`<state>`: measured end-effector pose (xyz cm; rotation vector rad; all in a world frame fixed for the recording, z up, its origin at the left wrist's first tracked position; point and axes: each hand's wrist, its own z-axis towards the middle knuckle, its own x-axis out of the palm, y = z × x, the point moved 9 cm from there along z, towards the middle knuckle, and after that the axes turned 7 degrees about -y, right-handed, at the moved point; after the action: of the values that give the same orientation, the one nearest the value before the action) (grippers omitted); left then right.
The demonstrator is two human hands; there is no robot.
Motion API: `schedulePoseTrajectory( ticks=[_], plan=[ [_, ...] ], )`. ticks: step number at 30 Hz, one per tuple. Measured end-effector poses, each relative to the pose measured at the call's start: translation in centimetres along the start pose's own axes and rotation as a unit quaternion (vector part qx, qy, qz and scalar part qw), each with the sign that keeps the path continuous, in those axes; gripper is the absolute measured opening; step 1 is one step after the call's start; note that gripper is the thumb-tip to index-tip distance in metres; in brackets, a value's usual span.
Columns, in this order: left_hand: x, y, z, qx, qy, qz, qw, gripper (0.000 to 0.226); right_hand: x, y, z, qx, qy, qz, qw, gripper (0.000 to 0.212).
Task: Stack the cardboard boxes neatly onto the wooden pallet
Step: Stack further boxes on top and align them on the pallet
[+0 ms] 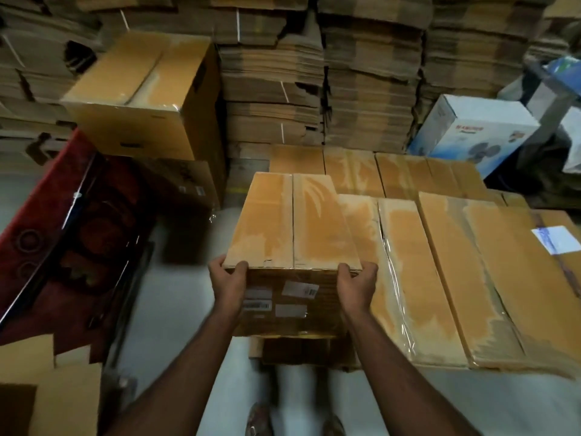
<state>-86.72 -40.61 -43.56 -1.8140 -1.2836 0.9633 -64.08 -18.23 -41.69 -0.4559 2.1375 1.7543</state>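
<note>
Across the top of the frame, stacks of flattened cardboard point(371, 73) rise like a wall, some bundles tied with white strap. Below them, in the right half, a layer of sealed cardboard boxes point(456, 262) lies side by side, tops taped and partly skinned with clear film; one at the far right carries a white label point(555, 243). Whether a wooden pallet sits under this layer cannot be told. At upper left a large taped carton point(141, 99) stands on other boxes, tilted in the wide-angle view. A red patterned sheet point(63, 234) with dark printed circles leans along the left edge, and a white and blue fan box point(474, 133) rests at upper right beside grey bags. The pale floor point(185, 325) shows at lower centre, with the person's feet blurred at the bottom edge.

The held box point(292, 221), long and narrow, sits in the middle of the frame, just left of the laid layer and above another box below it. Its top is worn orange-brown with a centre seam and tape; its near end bears several white barcode stickers point(300, 289). The left hand point(229, 284) and right hand point(356, 286) grip the near top corners, fingers curled over the upper edge and clamped on the cardboard.
</note>
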Motion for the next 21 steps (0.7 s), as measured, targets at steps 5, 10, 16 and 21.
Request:
schedulePoseTrajectory(
  ticks=[5, 10, 16, 21],
  plan=[
    [0.7, 1.9, 1.2, -0.007, 0.010, 0.038, 0.999, 0.042, -0.2, -3.9, 0.0, 0.016, 0.006, -0.027, 0.999, 0.049],
    [-0.4, 5.3, -0.2, -0.017, -0.011, 0.092, 0.996, 0.034, -1.9, -7.8, -0.5, 0.020, 0.017, -0.080, 0.996, 0.047],
    [-0.8, 11.0, 0.6, -0.050, -0.003, 0.130, 0.990, 0.044, -3.3, -12.1, -1.2, 0.014, 0.065, -0.156, 0.986, 0.043],
    [-1.7, 14.3, 0.8, -0.058, 0.015, 0.190, 0.980, 0.059, -3.6, -14.4, -2.1, 0.012, 0.073, -0.218, 0.973, 0.048]
  ],
)
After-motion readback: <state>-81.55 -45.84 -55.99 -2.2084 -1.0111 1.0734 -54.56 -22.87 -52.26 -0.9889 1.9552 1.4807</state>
